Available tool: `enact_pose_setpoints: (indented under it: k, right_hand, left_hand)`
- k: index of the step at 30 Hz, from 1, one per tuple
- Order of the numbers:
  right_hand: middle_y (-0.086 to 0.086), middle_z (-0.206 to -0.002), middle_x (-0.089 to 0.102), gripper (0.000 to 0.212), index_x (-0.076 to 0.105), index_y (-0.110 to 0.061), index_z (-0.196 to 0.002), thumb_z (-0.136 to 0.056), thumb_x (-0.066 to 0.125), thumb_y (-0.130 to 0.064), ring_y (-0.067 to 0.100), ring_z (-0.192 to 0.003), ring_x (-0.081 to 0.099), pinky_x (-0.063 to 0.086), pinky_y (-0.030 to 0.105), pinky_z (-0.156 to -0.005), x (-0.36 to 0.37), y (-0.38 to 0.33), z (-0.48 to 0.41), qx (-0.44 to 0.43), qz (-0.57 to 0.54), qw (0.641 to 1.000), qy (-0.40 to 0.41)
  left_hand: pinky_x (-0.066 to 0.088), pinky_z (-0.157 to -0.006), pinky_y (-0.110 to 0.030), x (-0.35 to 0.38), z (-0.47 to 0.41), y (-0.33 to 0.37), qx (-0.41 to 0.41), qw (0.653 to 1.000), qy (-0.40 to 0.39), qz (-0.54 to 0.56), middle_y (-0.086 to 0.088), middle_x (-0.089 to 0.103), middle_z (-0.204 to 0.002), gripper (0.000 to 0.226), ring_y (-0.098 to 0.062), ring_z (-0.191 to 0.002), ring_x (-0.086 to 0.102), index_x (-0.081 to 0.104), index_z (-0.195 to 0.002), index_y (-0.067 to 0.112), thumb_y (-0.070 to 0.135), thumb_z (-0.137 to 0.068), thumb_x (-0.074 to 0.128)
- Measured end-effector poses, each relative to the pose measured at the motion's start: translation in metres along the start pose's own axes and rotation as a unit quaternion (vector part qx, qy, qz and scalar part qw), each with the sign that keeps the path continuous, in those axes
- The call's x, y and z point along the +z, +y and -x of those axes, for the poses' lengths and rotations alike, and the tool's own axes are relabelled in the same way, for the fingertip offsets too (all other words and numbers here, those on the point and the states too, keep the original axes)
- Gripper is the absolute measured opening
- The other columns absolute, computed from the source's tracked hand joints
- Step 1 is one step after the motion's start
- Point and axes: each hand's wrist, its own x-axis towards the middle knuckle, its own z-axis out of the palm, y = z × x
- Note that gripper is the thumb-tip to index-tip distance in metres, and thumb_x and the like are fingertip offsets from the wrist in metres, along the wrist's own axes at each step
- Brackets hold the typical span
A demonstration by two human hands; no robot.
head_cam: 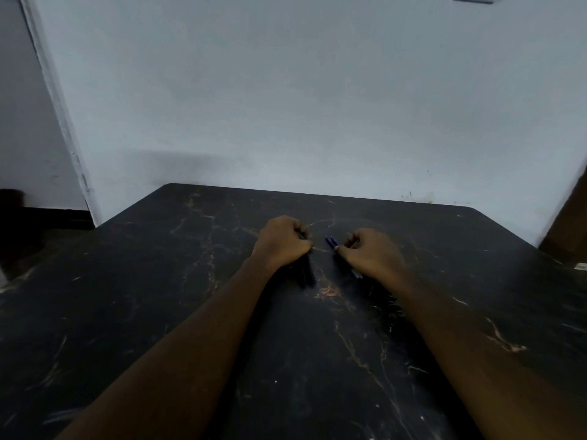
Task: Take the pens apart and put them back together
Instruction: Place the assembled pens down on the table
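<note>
Left hand (pixel 282 242): fist curled round a bundle of dark pens (pixel 305 274); their ends stick out toward the person and lie on the tabletop.
Right hand (pixel 370 252): fingers curled, pinching blue pens (pixel 330 240); 2 blue ends show.
Tabletop (pixel 222 312): black, tan-veined; both hands rest near mid-surface, apart.
Wall (pixel 317 106): pale, behind.

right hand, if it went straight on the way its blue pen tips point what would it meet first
Probably the left hand: the blue pens gripped in the right hand aim their tips across a small gap at its curled fingers, though depth is unclear.
</note>
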Motion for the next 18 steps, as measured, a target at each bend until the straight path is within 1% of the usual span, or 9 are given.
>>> enact_pose_setpoints:
  k: [3,6,9,13,15,18]
  right_hand:
    - [0.0,-0.073,0.071,0.019,0.07,-0.02,-0.079,-0.08,0.063,-0.039,0.016,-0.075,0.066,0.057,0.036,-0.073,0.0,-0.0012,0.0005,0.005,-0.005,1.0,-0.007]
    - [0.001,-0.069,0.071,0.022,0.071,-0.018,-0.077,-0.078,0.063,-0.038,0.015,-0.071,0.066,0.058,0.037,-0.07,-0.0005,-0.0024,0.0015,0.009,-0.006,1.0,-0.004]
    - [0.002,-0.065,0.071,0.025,0.073,-0.015,-0.073,-0.078,0.062,-0.038,0.014,-0.065,0.065,0.058,0.036,-0.066,-0.0014,-0.0027,0.0026,0.006,-0.004,1.0,0.002]
    - [0.0,-0.049,0.066,0.034,0.074,-0.016,-0.069,-0.08,0.057,-0.043,0.01,-0.058,0.066,0.059,0.034,-0.065,-0.0016,-0.0034,0.0047,0.001,-0.013,1.0,-0.007]
    - [-0.002,-0.048,0.066,0.034,0.075,-0.017,-0.07,-0.08,0.056,-0.043,0.007,-0.059,0.065,0.058,0.032,-0.065,-0.0009,-0.0045,0.0054,-0.002,-0.007,1.0,-0.006]
    - [-0.002,-0.05,0.067,0.03,0.074,-0.018,-0.071,-0.079,0.056,-0.04,0.008,-0.061,0.066,0.058,0.032,-0.068,-0.0004,-0.0062,0.0064,0.003,-0.003,1.0,-0.001]
  left_hand:
    - [0.042,-0.066,-0.018,0.0007,-0.0007,-0.0007,0.009,1.0,0.005,0.003,0.012,0.063,-0.067,0.011,-0.007,-0.072,0.063,0.078,-0.084,0.02,0.024,-0.074,0.074]
    - [0.041,-0.063,-0.017,0.0012,-0.0008,-0.0015,0.015,1.0,0.005,0.01,0.015,0.06,-0.062,0.009,-0.002,-0.065,0.058,0.077,-0.082,0.019,0.023,-0.074,0.074]
    - [0.038,-0.054,-0.014,0.0014,-0.0002,-0.0005,0.024,1.0,0.005,0.011,0.015,0.061,-0.059,0.008,0.003,-0.059,0.055,0.076,-0.078,0.019,0.026,-0.075,0.075]
    - [0.039,-0.056,-0.016,0.0019,0.0,0.0007,0.037,0.999,0.005,0.014,0.016,0.059,-0.057,0.005,0.004,-0.057,0.055,0.074,-0.077,0.024,0.028,-0.075,0.075]
    - [0.039,-0.057,-0.014,0.0018,-0.0006,0.0001,0.037,0.999,0.005,0.011,0.017,0.058,-0.058,0.006,0.005,-0.057,0.054,0.076,-0.081,0.023,0.025,-0.075,0.075]
    - [0.036,-0.055,-0.007,0.0016,-0.0012,-0.0006,0.037,0.999,0.0,0.01,0.018,0.058,-0.06,0.009,0.005,-0.058,0.054,0.077,-0.085,0.021,0.021,-0.076,0.074]
